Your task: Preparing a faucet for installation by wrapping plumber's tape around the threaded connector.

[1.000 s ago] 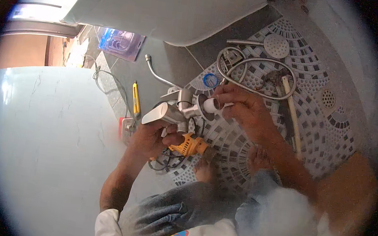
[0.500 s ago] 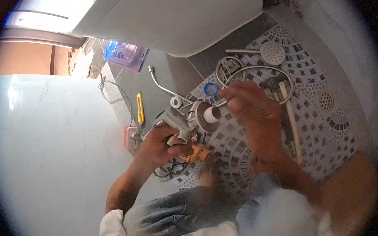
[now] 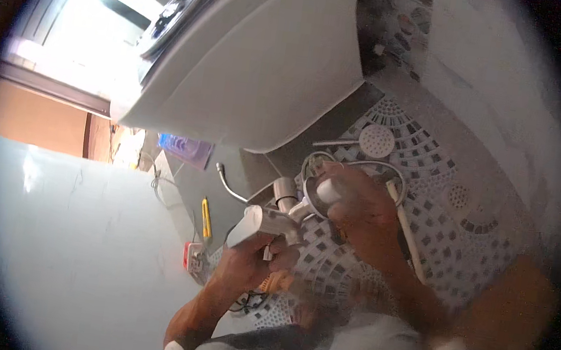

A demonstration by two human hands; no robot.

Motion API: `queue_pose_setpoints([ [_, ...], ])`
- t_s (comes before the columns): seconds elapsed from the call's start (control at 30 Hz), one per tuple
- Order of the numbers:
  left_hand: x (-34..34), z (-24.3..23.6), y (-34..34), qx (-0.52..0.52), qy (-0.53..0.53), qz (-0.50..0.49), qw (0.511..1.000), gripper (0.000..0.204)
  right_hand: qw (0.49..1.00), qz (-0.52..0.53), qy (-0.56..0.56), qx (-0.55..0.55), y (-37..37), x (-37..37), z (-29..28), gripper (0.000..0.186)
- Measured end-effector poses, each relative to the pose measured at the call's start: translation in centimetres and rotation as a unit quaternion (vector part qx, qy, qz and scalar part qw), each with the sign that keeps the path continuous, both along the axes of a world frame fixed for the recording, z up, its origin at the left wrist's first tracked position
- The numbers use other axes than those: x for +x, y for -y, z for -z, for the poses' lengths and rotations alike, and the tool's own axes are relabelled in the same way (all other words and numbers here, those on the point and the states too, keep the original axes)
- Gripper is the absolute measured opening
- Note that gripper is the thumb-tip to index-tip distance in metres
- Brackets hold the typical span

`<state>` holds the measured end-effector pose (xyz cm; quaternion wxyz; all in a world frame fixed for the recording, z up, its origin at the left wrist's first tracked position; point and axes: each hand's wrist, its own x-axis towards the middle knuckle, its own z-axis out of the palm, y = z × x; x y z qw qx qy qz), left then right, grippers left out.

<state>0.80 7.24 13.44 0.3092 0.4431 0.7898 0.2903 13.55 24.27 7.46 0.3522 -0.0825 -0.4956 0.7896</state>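
In the middle of the view my left hand (image 3: 245, 266) is closed around a chrome mixer tap (image 3: 268, 221), whose broad flat end points left. Another chrome cylinder (image 3: 285, 193) of the fitting stands out beyond it. My right hand (image 3: 369, 213), a little blurred, is closed at the far side of the tap, its fingers around a white cylindrical piece (image 3: 327, 190). Whether that piece joins the tap is hard to see. Beneath my left hand lies an orange power tool (image 3: 277, 281), partly hidden, with a dark cord (image 3: 249, 303).
On the mosaic floor lie a round shower head (image 3: 376, 140), flexible hoses (image 3: 229, 187) and a pale pipe (image 3: 408, 236). A yellow utility knife (image 3: 206, 218), a red-and-white socket box (image 3: 192, 257) and a clear blue package (image 3: 186, 150) are at the left. Beyond is a large white panel (image 3: 259, 66).
The view has tilted, so the floor things sit lower. The tap has turned in my left hand, its flat end now leftward. My right hand has come in to the white piece.
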Motion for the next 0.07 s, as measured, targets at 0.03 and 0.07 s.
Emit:
queue_pose_setpoints([
  [0.03,0.2,-0.9,-0.8,-0.029,0.066,-0.057,0.996,0.042,0.999,-0.02,0.02,0.046,-1.1,0.4,0.2,0.044],
  [0.07,0.7,-1.3,-2.4,-0.053,0.138,-0.105,0.983,0.048,0.994,-0.033,0.049,0.097,-3.0,1.8,0.3,0.048],
])
